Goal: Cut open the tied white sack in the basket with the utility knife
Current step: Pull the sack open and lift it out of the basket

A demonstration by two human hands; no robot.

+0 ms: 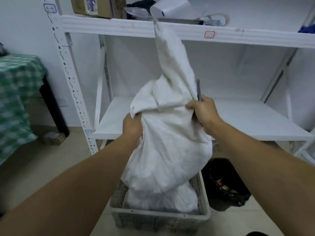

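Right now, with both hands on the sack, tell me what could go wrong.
1. The right hand grips the white sack together with what looks like the utility knife, pointing up beside the cloth. It could snag fabric or nick a finger.
2. The sack is lifted partly out of the basket by bunched cloth in both hands. If the left hand slips, it may drop.

- Floor (pixel 51 167): grey plastic basket (pixel 160 217) below both hands, with the bottom of the white sack (pixel 170 142) in it; black-lined bin (pixel 226 184) below the right hand (pixel 202 111); small cardboard box (pixel 52 137) well left of the left hand (pixel 132 125).
- Upper shelf (pixel 119 26), above the hands: printed carton (pixel 95 5), white sheets (pixel 170 7).
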